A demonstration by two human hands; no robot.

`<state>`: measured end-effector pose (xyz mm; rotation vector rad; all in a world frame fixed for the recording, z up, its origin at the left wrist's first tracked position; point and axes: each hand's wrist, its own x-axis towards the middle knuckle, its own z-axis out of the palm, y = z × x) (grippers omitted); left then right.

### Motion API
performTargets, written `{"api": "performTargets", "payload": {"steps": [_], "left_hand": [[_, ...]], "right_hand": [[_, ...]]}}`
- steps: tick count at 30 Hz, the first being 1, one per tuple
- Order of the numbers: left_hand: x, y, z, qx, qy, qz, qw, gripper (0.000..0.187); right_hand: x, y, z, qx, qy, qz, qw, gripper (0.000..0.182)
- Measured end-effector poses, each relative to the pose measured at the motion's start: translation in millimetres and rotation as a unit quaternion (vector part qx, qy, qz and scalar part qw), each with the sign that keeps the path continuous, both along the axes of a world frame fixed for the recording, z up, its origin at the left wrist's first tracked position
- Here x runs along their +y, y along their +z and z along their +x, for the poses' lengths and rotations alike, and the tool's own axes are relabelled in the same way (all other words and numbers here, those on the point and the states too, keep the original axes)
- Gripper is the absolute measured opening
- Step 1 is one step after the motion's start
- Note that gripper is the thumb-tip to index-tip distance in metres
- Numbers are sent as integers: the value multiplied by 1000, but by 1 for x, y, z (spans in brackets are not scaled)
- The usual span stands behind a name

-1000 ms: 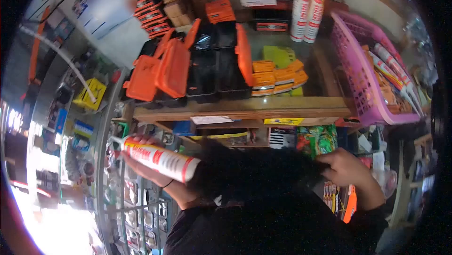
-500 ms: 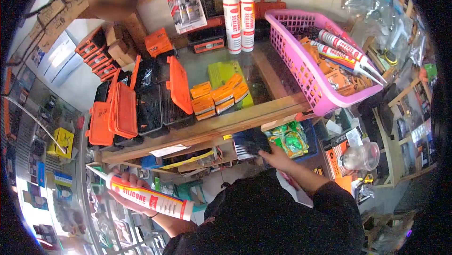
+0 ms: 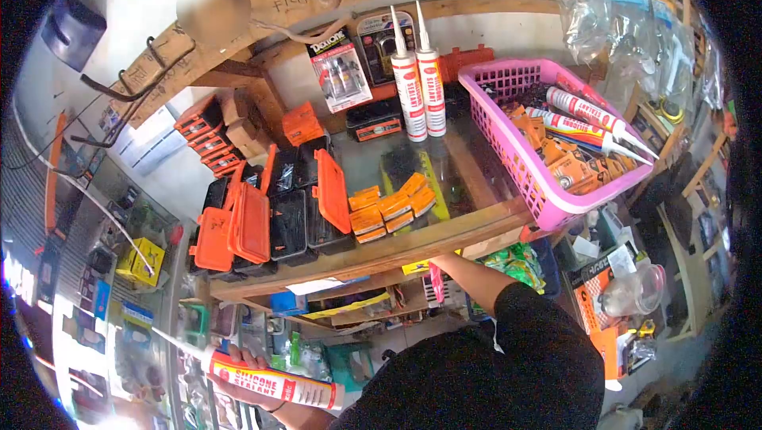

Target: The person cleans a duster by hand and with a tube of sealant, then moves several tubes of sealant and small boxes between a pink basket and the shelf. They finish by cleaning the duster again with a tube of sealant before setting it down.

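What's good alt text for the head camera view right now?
A person's left hand holds a silicone sealant tube near a cluttered wooden-framed counter, while the right hand, mostly hidden, reaches beneath its edge. On top are open orange-lidded boxes, small orange packets, two upright sealant tubes and a pink basket.

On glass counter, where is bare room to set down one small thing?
Bare glass shows between the small orange boxes and the pink basket, reaching back to the standing sealant tubes. Left of the boxes, orange-lidded cases stand crowded.
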<state>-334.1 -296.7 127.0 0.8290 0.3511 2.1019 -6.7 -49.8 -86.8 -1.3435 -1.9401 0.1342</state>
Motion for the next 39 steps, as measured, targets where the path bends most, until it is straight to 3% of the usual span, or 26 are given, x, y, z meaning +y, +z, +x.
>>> {"api": "performTargets", "payload": {"steps": [9,11,13,18,20,21,23,28,33,35,36,39], "left_hand": [[9,0,12,9,-13,-11,1000,53],[21,5,25,37,-58,4,998,52],[36,12,46,48,-57,-14,997,50],[87,26,119,126,-124,-35,984,60],[101,28,144,145,-177,-66,971,56],[109,31,157,180,-189,-70,963,55],[124,42,190,239,-186,-46,952,54],[170,49,249,290,-172,15,941,51],[215,66,263,398,-90,-42,912,32],[226,69,263,446,-90,-26,890,38],[229,66,262,426,-112,-23,897,40],[242,60,266,411,-108,-3,905,42]], "right_hand": [[5,6,2,38,43,100,993,23],[-37,31,9,-83,-60,26,994,31],[-93,80,10,84,-136,-26,987,18],[-165,79,42,122,-44,-49,990,21],[-170,110,48,207,37,-38,977,26],[-168,132,50,208,33,-37,977,26],[-152,177,47,229,146,-21,962,36],[-107,216,37,346,243,-111,899,50],[-71,236,55,418,222,-191,860,48],[-53,233,57,416,171,-129,884,43],[-44,233,56,465,165,-140,858,42],[-19,242,58,433,129,-53,890,44]]}}
